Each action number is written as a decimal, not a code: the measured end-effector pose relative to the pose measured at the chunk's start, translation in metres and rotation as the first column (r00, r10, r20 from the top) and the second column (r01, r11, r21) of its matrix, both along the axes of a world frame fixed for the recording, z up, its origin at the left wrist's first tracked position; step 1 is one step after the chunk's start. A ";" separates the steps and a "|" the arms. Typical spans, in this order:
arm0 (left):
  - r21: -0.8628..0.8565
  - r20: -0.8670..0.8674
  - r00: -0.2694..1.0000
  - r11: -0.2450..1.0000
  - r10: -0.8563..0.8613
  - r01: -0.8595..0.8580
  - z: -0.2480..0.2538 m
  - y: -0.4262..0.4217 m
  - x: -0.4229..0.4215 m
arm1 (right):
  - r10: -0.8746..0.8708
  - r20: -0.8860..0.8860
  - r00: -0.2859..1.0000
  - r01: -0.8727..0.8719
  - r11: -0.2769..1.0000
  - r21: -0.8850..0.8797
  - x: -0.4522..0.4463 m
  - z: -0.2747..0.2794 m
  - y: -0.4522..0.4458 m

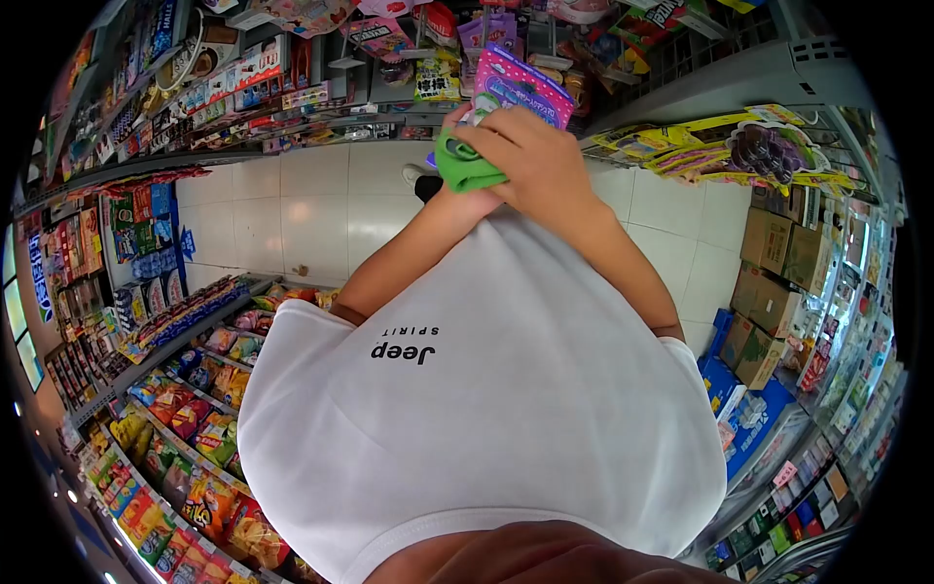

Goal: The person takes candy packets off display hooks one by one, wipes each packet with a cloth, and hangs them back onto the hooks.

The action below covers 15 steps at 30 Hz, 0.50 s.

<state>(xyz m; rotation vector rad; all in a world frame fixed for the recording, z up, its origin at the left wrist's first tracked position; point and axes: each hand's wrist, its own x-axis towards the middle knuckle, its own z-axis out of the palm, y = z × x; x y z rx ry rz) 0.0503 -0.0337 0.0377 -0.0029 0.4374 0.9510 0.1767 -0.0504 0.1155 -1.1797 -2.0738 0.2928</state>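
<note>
Both hands meet in front of the chest, near the top middle of the head view. My right hand [535,165] has its fingers bent over a green cloth [467,165] and the lower part of a pink and purple packet [530,86]. Mostly hidden behind the cloth and the other hand, my left hand [472,202] is at the cloth's lower side, with only its wrist and a little of the hand showing. The packet sticks up above the knuckles, in front of the hanging sweets.
Shelves of sweets [263,63] run along the top. Yellow packs [710,141] hang from a rack at the upper right. Cardboard boxes [764,297] are stacked at the right. Snack bags [195,419] fill shelves at the lower left. A shoe [413,176] shows on the tiled floor [316,214].
</note>
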 end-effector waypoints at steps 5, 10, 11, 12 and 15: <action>0.165 -0.107 0.987 0.981 0.121 -0.102 -0.011 -0.004 -0.002 | 0.077 0.027 0.997 -0.077 0.997 0.005 0.001 -0.012 -0.006; 0.096 -0.004 1.000 0.995 0.014 -0.013 -0.034 0.017 -0.010 | 0.005 0.015 1.000 -0.005 1.000 0.004 0.008 -0.019 -0.013; 0.117 -0.051 0.997 0.991 0.066 -0.059 -0.047 0.013 -0.008 | 0.003 0.042 0.999 -0.004 1.000 0.016 0.002 -0.016 -0.014; 0.140 -0.098 0.988 0.985 0.118 -0.103 -0.036 0.010 -0.002 | 0.025 0.053 0.998 -0.026 0.999 0.024 -0.005 -0.016 -0.015; 0.128 0.100 0.993 0.989 0.065 -0.078 -0.020 0.014 -0.005 | 0.039 0.035 0.999 -0.040 0.998 0.047 -0.010 -0.017 -0.015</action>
